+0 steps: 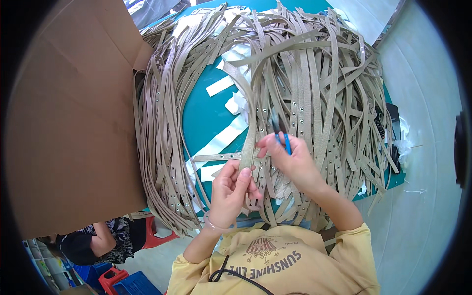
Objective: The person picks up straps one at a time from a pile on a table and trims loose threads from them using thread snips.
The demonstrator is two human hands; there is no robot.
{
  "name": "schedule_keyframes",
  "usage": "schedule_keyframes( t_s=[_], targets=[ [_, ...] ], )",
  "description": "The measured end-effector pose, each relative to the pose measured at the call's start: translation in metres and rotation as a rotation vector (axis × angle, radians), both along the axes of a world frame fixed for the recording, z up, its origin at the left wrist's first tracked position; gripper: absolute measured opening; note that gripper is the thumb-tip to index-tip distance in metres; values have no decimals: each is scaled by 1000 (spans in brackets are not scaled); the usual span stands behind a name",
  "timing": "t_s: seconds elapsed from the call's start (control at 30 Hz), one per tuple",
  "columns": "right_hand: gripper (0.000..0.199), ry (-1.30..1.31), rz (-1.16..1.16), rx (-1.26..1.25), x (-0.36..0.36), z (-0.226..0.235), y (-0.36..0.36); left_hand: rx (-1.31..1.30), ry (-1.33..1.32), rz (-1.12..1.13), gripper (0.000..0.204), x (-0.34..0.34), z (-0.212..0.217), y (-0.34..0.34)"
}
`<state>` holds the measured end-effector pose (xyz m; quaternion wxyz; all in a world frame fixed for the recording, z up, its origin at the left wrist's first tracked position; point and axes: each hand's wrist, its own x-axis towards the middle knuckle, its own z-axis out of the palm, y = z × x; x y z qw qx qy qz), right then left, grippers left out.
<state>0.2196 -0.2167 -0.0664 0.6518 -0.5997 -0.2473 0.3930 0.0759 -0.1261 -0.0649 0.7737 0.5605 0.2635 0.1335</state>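
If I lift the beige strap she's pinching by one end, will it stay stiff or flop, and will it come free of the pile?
The strap probably flops: its neighbours on the teal table bend in loose curves. It looks thin and flat, so likely light. It runs up into the tangled strap pile, so it may drag others along. The left hand pinches it; the right hand holds a blue-handled tool.

You are wearing a pale yellow shirt (290, 260) with sleeves pushed up the forearms, dark lettering printed across its chest, a black cable (236, 274) trailing just left of that lettering.
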Motion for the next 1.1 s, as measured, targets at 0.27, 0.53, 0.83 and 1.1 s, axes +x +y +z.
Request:
schedule_keyframes(
  t_s=[0.27, 0.53, 0.83, 1.1],
  targets=[
    [17, -16, 46, 68, -6, 2, -5, -44, 15, -24, 14, 4, 5, -9],
    [13, -17, 74, 83, -21, 1, -11, -711, -162, -88, 30, 5, -11, 3],
    [19, 415, 100, 69, -13, -4, 4, -501, -15, -137, 38, -1, -4, -1],
    [14, -687, -79, 100, -1, 8, 4, 52, 148, -89, 34, -11, 10, -4]
  ],
)
